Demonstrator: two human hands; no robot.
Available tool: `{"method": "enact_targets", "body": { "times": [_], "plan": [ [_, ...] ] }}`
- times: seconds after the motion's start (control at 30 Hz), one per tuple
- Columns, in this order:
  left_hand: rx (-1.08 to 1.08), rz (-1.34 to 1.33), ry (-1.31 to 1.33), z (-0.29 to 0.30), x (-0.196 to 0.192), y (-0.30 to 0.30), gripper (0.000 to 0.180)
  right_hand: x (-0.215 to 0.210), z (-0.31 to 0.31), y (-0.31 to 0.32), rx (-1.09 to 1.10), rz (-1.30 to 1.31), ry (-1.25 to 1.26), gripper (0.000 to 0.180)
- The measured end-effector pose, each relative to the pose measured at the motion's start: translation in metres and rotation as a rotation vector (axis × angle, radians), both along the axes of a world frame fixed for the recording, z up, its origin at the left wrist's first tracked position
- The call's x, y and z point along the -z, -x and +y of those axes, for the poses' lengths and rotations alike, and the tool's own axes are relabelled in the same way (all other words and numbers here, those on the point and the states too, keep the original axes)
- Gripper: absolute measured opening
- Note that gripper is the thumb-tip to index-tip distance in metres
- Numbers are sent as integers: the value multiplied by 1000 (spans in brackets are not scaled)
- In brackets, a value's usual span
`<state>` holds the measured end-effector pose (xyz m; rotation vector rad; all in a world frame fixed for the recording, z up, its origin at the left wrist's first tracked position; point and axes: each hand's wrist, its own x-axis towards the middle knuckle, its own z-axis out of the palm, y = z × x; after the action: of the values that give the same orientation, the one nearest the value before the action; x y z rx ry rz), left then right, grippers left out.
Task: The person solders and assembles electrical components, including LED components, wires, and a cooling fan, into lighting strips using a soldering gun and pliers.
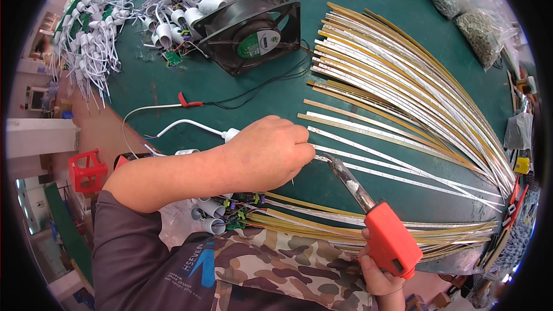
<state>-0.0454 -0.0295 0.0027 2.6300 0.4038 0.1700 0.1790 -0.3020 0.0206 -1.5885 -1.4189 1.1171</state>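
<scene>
My left hand is closed in a pinch, knuckles up, at the left ends of a few narrow white strips that look like LED strips. What its fingertips hold is hidden beneath the hand. My right hand is wrapped around the red handle of a soldering iron. The iron points up and left, its dark tip close to my left fingertips and over the strip ends. Whether the tip touches anything I cannot tell. A white cable with a white plastic end emerges from behind my left wrist.
A black fan stands beyond my left hand, beside piled white lamp caps with green circuit boards. Many white and yellow strips fan across the right. More strips lie near me. Bags of small parts sit far right.
</scene>
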Motion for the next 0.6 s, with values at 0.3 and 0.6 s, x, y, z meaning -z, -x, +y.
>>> {"method": "enact_targets", "body": {
  "times": [0.3, 0.6],
  "plan": [
    [19, 3, 35, 5, 1, 1, 6, 1, 0, 0, 9, -3, -19, 53],
    [-1, 8, 60, 5, -2, 0, 14, 1, 5, 0, 12, 45, -56, 53]
  ]
}}
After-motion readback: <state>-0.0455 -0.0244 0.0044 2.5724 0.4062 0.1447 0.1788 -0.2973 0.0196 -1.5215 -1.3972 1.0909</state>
